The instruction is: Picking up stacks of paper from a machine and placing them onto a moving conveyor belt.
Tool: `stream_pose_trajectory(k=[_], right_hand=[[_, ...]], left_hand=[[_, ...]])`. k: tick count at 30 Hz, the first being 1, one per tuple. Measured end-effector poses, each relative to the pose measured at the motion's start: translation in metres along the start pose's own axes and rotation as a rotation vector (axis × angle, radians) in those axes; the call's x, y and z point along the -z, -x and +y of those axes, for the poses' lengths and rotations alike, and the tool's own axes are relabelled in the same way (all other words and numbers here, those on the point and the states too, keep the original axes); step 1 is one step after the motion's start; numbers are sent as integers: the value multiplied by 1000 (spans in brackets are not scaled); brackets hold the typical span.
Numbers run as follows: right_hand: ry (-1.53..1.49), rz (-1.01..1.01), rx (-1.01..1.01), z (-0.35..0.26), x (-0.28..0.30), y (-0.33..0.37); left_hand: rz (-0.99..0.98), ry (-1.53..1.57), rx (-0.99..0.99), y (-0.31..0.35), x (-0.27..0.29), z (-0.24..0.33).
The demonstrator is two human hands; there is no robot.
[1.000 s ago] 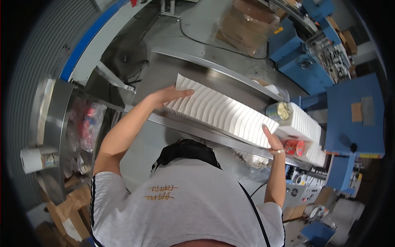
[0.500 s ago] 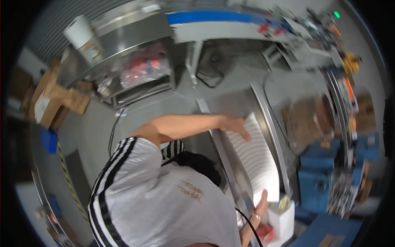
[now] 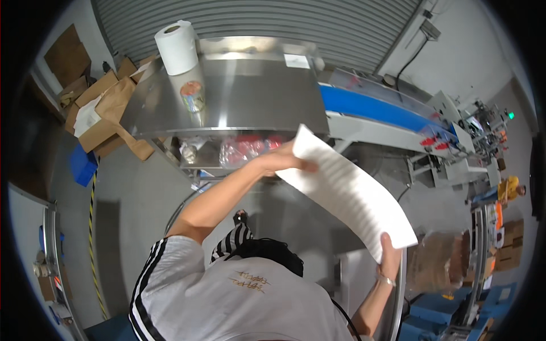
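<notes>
Long white papery ridged stack (image 3: pixel 354 196) bows mid-air, four o'clock from silver metal bench (image 3: pixel 256 96). Left hand (image 3: pixel 289 159), right hand (image 3: pixel 389 257) part-closed, clamping opposite ends; uneven squeeze could spill unsupported middle.

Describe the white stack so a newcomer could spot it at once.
Start at the metal table by the shutter. In front of its right corner, the left hand and right hand hold the stack near its ends. It is long, curved and faintly ribbed, unlike the upright white roll on the table.
</notes>
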State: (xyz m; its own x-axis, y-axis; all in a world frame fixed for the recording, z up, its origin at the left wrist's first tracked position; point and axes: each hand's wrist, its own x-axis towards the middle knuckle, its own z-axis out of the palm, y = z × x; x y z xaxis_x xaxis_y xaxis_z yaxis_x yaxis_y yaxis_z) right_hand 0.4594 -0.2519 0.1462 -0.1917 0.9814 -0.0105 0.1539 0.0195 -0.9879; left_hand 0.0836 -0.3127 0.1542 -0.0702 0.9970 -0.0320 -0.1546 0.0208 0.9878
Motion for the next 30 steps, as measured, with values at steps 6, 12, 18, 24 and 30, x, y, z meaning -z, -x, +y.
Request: stream_pose_trajectory(k=[6, 12, 18, 24, 30], right_hand=[[8, -462, -86, -7, -197, -145], [249, -857, -255, -32, -353, -282], [787, -918, -197, -48, -453, -386], [852, -1170, 383, -81, -539, -437], [822, -1548, 690, -98, -643, -414]], left_hand=[[322, 5, 224, 20, 172, 22], [458, 25, 325, 13, 274, 5], [573, -292, 575, -3, 303, -14], [666, -321, 702, -10, 251, 18], [1011, 551, 441, -43, 125, -30]])
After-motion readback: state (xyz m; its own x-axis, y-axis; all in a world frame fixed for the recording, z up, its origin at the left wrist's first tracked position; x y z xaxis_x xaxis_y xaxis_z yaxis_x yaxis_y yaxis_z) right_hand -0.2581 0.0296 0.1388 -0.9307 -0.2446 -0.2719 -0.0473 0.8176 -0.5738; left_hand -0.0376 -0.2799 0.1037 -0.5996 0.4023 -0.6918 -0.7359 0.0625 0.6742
